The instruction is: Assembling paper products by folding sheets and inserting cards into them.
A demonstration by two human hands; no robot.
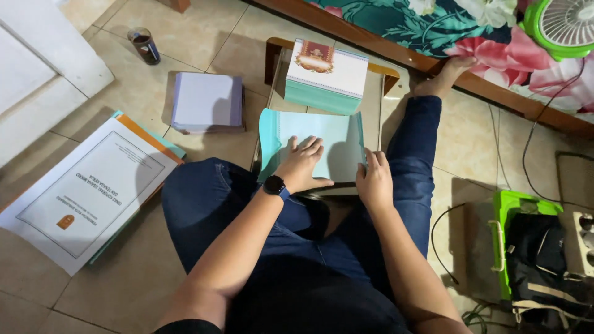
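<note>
A light teal sheet [337,137] lies on a small low table [375,102] between my legs. My left hand [301,164], with a black watch on the wrist, presses flat on the sheet's lower middle. My right hand [374,178] grips the sheet's right edge, fingers curled over it. Behind the sheet stands a tall stack of teal cards [325,77] with a white, decorated top.
A pile of pale purple paper [206,101] lies on the tiled floor to the left, with large white printed sheets [93,188] nearer. A dark glass [144,45] stands at back left. A green box [513,241], cables and a power strip [583,238] sit to the right.
</note>
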